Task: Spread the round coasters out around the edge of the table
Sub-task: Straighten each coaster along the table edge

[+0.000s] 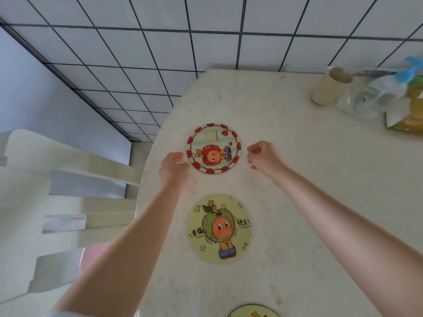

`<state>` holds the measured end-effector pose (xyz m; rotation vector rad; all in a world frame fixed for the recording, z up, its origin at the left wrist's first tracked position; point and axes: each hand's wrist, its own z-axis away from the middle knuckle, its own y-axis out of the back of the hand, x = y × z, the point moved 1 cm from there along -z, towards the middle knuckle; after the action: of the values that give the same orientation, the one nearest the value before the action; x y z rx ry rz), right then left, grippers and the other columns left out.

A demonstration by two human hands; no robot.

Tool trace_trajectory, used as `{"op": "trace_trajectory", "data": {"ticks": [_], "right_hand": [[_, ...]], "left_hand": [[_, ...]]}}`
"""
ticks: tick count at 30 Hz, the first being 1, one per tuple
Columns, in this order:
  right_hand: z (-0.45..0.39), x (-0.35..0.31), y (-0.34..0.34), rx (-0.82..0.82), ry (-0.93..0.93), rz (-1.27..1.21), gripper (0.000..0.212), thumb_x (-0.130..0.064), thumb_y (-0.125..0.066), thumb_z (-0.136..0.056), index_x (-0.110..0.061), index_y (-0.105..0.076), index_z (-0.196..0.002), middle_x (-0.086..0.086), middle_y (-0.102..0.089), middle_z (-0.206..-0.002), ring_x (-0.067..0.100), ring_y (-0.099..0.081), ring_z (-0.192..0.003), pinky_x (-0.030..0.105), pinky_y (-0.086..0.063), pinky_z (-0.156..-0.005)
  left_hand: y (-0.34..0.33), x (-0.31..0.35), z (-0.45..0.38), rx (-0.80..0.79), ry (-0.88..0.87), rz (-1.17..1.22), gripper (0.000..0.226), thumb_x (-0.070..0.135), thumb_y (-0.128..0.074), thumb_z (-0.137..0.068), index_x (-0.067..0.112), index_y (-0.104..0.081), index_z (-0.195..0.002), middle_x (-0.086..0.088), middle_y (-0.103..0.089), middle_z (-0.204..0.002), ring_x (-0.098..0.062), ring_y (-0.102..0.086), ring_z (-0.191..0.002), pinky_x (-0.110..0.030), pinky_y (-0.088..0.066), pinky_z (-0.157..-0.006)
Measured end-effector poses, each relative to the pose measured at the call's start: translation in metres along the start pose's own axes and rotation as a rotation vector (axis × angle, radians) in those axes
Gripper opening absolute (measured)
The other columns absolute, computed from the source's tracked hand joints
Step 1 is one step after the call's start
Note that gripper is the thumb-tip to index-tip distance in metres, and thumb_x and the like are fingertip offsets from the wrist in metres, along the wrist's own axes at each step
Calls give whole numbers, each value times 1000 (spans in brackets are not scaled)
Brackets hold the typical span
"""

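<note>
Two bare hands flank the red coaster (214, 148) lying flat near the table (297, 179) edge. The left hand (174, 167), loosely curled and holding nothing, touches or nearly touches its left rim and is nearer; the right hand (263, 156), also curled and empty, hangs clear. A green coaster (219, 229) lies closer to the person, a third (253, 311) at bottom.

Three coasters lie in a row along the table's (297, 202) left edge: far coaster (214, 148), middle coaster (219, 229), near coaster (253, 311). A cup (332, 86) stands far right, chair (57, 191) left.
</note>
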<state>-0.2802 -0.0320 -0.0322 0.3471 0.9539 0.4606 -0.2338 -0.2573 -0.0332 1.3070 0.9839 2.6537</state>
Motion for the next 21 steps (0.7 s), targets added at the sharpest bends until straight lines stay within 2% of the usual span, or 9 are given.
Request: {"op": "trace_trajectory", "data": {"ticks": [3, 5, 8, 11, 13, 15, 17, 19, 21], "right_hand": [[-26, -22, 1, 12, -34, 9, 35, -8, -51, -86, -10, -59, -119, 14, -61, -121, 30, -61, -109, 44, -54, -94], [-38, -31, -3, 2, -36, 35, 37, -9, -51, -87, -9, -57, -124, 13, -58, -125, 30, -60, -110, 43, -53, -96], [-53, -41, -9, -13, 14, 113, 40, -9, -47, -90, -9, -54, -130, 12, -56, -130, 28, -57, -114, 33, -50, -93], [-65, -51, -16, -37, 84, 168, 40, -10, -43, -95, -11, -52, -134, 12, -52, -136, 26, -54, -118, 27, -44, -85], [-71, -56, -20, -66, 130, 201, 40, -12, -41, -96, -13, -50, -136, 13, -50, -138, 26, -53, -116, 25, -45, -83], [-75, -60, -23, -83, 155, 227, 41, -12, -40, -97, -13, -48, -137, 14, -48, -140, 24, -52, -107, 20, -45, -72], [-78, -63, -23, -100, 171, 250, 42, -12, -44, -96, -14, -48, -137, 14, -48, -139, 26, -50, -115, 25, -47, -82], [-80, -67, -23, -127, 189, 274, 39, -17, -47, -97, -17, -51, -135, 14, -52, -135, 29, -47, -124, 36, -47, -96], [-80, -69, -23, -162, 203, 285, 32, -23, -46, -98, -20, -58, -127, 14, -58, -128, 30, -52, -118, 40, -50, -89]], "left_hand": [[-9, 15, -11, -19, 0, -89, 13, 4, -55, -84, 14, -62, -83, -1, -65, -85, -21, -55, -77, -21, -33, -47], [-15, 19, -12, 2, 24, -79, 28, -1, -53, -83, 18, -47, -62, 0, -54, -65, -20, -48, -60, -23, -31, -47], [-25, 15, -7, 26, 133, 24, 37, -9, -51, -78, 18, -37, -56, 3, -41, -56, -15, -38, -53, -25, -30, -48], [-36, 8, 6, 0, 237, 122, 22, -12, -50, -76, 8, -59, -81, -3, -48, -65, -19, -46, -63, -26, -37, -52], [-43, 7, 13, 4, 277, 195, 44, -11, -56, -80, 5, -59, -121, -10, -64, -101, -22, -62, -88, -30, -57, -71], [-48, 8, 16, 30, 303, 260, 58, -10, -60, -82, 9, -50, -136, -11, -56, -132, -28, -61, -109, -42, -57, -87], [-50, 10, 17, 44, 334, 358, 59, -10, -59, -83, 9, -50, -137, -12, -54, -134, -28, -63, -105, -42, -59, -85], [-50, 9, 17, 63, 398, 518, 54, -11, -59, -82, 5, -52, -134, -10, -61, -119, -28, -65, -98, -38, -61, -79], [-50, 9, 18, 103, 456, 665, 40, -9, -63, -82, 3, -60, -119, -8, -66, -102, -24, -67, -91, -30, -60, -70]]}}
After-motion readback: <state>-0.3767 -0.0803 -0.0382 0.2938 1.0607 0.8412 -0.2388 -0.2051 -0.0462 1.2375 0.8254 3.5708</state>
